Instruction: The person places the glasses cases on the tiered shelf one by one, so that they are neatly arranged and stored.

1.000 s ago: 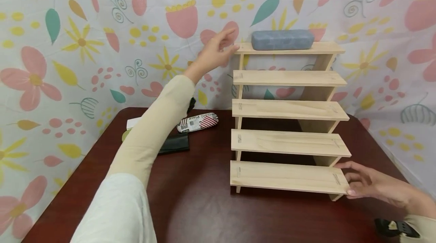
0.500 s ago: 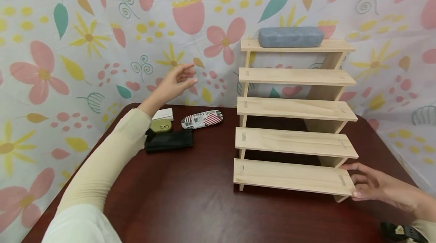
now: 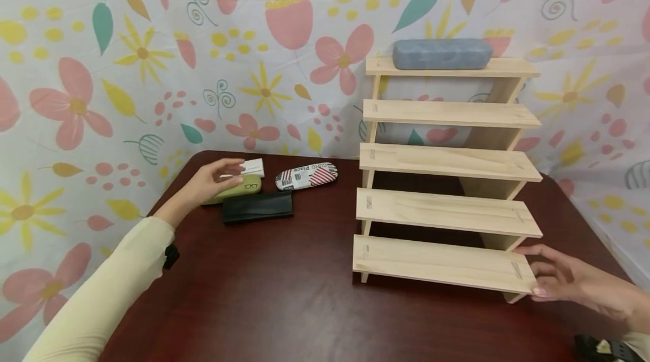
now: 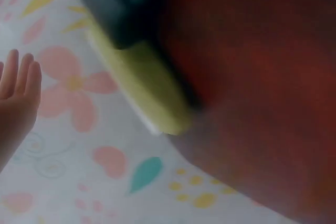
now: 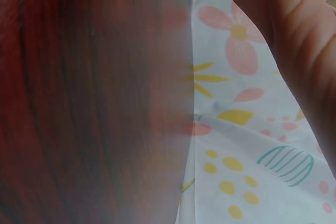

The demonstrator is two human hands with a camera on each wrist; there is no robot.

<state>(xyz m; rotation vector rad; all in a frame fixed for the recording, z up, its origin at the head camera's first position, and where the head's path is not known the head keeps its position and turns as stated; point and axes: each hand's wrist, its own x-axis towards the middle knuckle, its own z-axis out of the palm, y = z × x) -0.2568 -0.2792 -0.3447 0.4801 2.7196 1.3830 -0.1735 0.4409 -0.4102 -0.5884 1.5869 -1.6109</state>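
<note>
My left hand (image 3: 203,184) hovers at or just above a green glasses case (image 3: 249,184), fingers reaching right and holding nothing. In the left wrist view the hand (image 4: 20,95) has its fingers straight. A black glasses case (image 3: 258,208) lies in front of the green one, and a white card or flat box (image 3: 255,168) behind it. At the right, my right hand (image 3: 569,280) grips the end of the lowest step of a wooden tiered shelf (image 3: 442,260), thumb on its front corner. A blue-grey glasses case (image 3: 442,54) rests on the top step.
A newspaper-print glasses case (image 3: 307,176) with red stripes lies right of the black one. Everything stands on a dark red-brown table (image 3: 284,294). A flower-patterned cloth (image 3: 304,85) hangs close behind the table and along its sides.
My left hand has moved from the shelf's top left end down and left to the glasses cases, uncovering them. My right hand keeps its grip on the shelf. The head view has shifted slightly left.
</note>
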